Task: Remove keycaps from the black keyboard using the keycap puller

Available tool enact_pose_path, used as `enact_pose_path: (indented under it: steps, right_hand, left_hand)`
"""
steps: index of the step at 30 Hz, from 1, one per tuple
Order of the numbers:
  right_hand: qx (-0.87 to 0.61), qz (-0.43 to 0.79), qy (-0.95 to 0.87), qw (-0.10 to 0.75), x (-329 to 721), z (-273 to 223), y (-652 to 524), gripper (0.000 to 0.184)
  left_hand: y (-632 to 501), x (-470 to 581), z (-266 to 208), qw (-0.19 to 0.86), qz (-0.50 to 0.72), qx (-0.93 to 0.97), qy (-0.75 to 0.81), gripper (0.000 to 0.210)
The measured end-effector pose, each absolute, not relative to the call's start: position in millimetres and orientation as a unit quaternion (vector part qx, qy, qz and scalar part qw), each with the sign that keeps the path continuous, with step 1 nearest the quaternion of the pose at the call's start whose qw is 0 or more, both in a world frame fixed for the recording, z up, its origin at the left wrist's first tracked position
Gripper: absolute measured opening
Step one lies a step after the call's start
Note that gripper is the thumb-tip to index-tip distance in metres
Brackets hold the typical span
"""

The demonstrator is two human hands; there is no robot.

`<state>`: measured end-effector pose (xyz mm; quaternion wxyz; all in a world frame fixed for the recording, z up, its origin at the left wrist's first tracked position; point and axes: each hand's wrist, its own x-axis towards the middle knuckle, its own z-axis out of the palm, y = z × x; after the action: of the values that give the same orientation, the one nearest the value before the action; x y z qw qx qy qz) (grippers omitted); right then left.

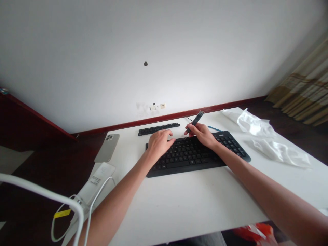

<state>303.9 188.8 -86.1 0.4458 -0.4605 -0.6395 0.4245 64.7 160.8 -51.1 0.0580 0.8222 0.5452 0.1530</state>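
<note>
A black full-size keyboard lies on the white table in front of me. My left hand is over its upper left part, thumb and index finger apart, with nothing seen between them. Whether it touches the keys I cannot tell. Gripped in my right hand above the keyboard's back edge is a slim dark strip, tilted up and to the right. Its exact kind does not show. Behind the left hand lies a black strip with a notched, bumpy surface.
A phone and a white power bank with a white cable are at the left edge. Crumpled clear plastic bags lie at right. A thin blue stick rests behind the keyboard. The wall stands beyond the table.
</note>
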Motion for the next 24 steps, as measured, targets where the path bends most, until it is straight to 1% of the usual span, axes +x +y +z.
enact_pose_path:
  steps: [2,4,7,9,10,14,24]
  right_hand:
    - [-0.464,0.415,-0.645,0.444,303.7,-84.9,188.1,0.051]
    - [-0.464,0.412,-0.647,0.444,303.2,-83.7,187.2,0.05]
    - [-0.456,0.432,-0.635,0.45,301.6,-82.4,185.5,0.049]
    - [-0.453,0.444,-0.628,0.45,299.8,-80.6,183.5,0.049]
    - [-0.451,0.447,-0.629,0.449,298.8,-79.2,182.1,0.049]
    - [-0.439,0.455,-0.639,0.437,293.5,-71.5,174.9,0.048]
    - [-0.428,0.471,-0.652,0.413,290.5,-79.8,173.7,0.048]
  left_hand:
    - [144.2,77.2,-44.7,0.103,0.106,0.846,0.513,0.029]
    - [128.8,84.7,-41.0,0.131,0.066,0.857,0.494,0.047]
    - [110.8,89.3,-38.3,0.133,0.005,0.857,0.498,0.071]
    - [102.6,90.9,-37.0,0.118,-0.023,0.852,0.51,0.079]
    - [99.7,91.9,-36.6,0.11,-0.031,0.85,0.514,0.08]
    - [94.1,96.1,-37.3,0.094,-0.04,0.855,0.509,0.071]
    - [94.3,98.5,-44.2,0.101,-0.036,0.847,0.521,0.077]
